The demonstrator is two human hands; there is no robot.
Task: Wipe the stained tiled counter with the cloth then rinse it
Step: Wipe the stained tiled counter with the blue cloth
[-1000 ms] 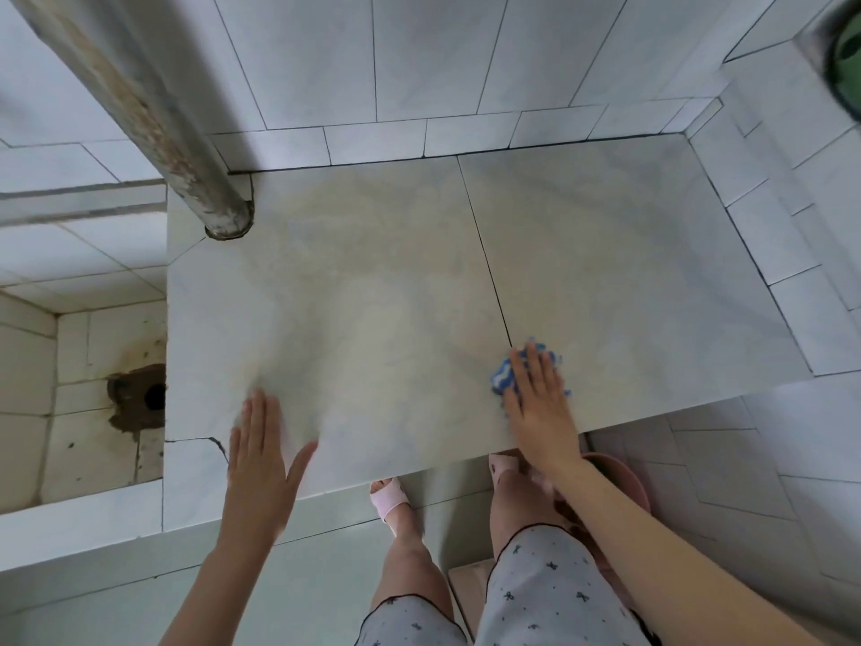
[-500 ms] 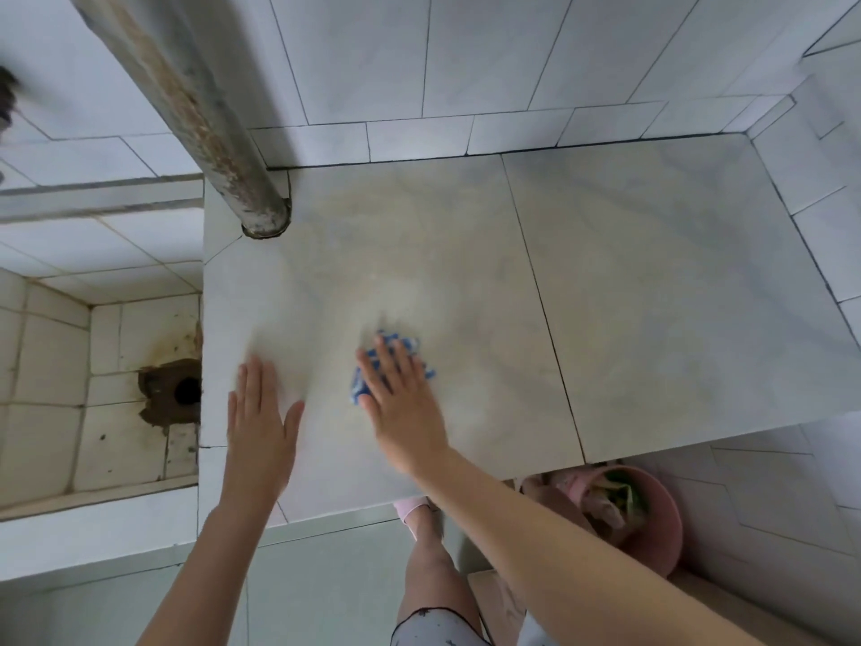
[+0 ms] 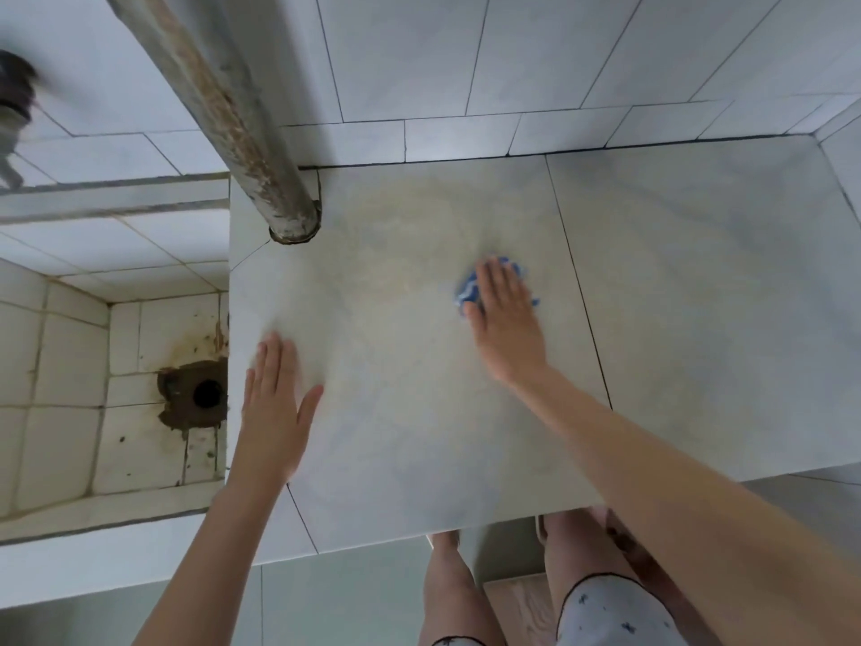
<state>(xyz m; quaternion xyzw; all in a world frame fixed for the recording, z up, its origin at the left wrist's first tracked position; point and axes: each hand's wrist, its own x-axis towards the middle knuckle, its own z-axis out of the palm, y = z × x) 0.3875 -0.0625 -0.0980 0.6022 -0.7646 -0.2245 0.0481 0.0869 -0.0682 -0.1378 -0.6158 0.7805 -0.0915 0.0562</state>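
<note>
The cloth (image 3: pixel 468 291), a small blue-and-white striped wad, lies on the table (image 3: pixel 699 319) under the right hand (image 3: pixel 505 324), whose fingers (image 3: pixel 501 282) are straight and press it down rather than grip it; so the soft bunch could slip from under the palm on a hard stroke, or skate over the glossy tile and leave the yellowish stain (image 3: pixel 405 226) by the rusty round pipe (image 3: pixel 223 100); the left hand (image 3: pixel 275 412) rests flat, holding nothing, near the edge beside the grimy tiled basin (image 3: pixel 140 435), and might slide on wet glaze.
</note>
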